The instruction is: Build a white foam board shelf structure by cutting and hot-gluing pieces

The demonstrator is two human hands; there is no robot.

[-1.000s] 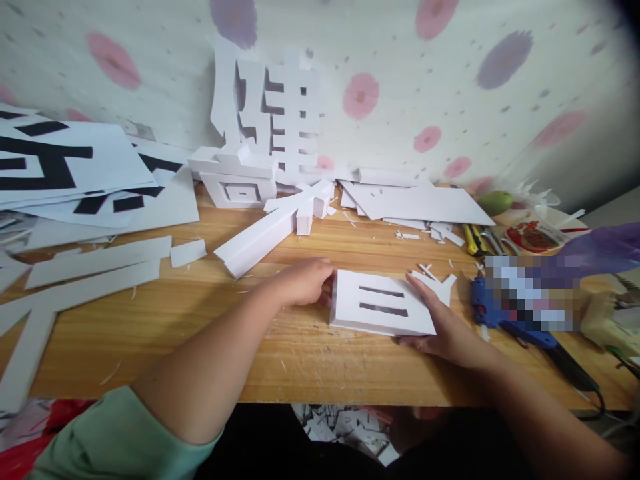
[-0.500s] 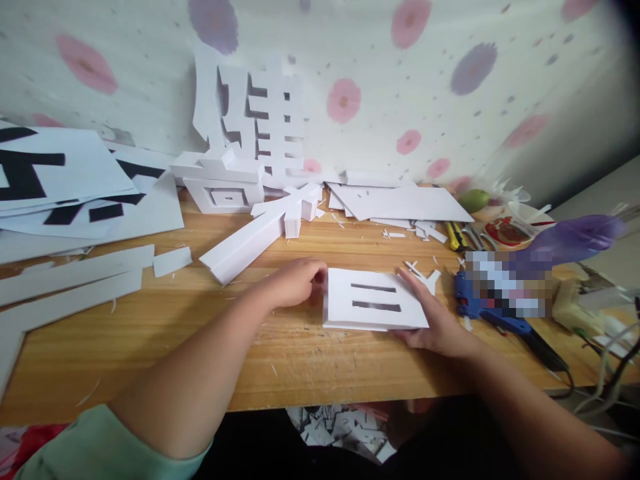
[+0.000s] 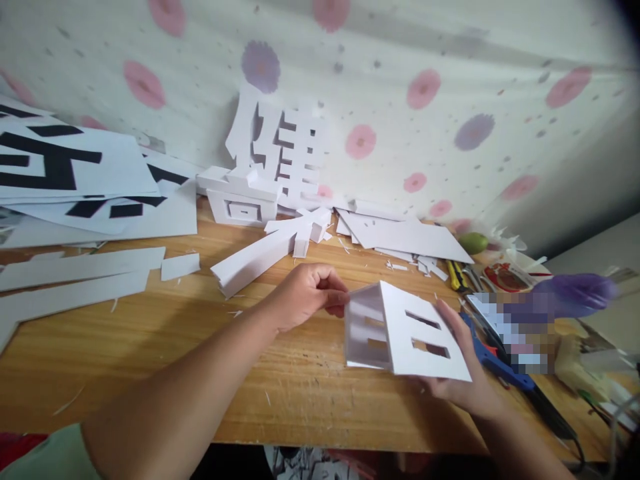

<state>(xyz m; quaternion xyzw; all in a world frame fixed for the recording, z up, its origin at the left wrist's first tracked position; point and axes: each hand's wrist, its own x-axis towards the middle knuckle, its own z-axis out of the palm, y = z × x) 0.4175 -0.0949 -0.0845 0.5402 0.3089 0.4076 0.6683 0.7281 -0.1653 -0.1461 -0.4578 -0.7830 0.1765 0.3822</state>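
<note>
A white box-like piece of board [image 3: 403, 333] with two slots in its face is tilted above the wooden table, its left side showing a hollow inside. My right hand [image 3: 463, 367] grips it from the right, fingers beneath and thumb along the far edge. At its left upper corner, my left hand [image 3: 320, 293] pinches the thin edge between thumb and fingers. Behind my left hand lies a white folded long piece [image 3: 257, 257] with short branches.
White cut-out characters [image 3: 300, 147] and a small white box form [image 3: 240, 207] stand at the back. Printed sheets [image 3: 115, 153] and strips [image 3: 75, 287] lie left. On the right are a blue glue gun [image 3: 500, 363], yellow cutter [image 3: 456, 275], bowl [image 3: 505, 275] and purple bag [image 3: 575, 295].
The slotted piece has turned and tilted, so its hollow left side now shows. My left hand has come onto its upper left corner. The whole view has shifted.
</note>
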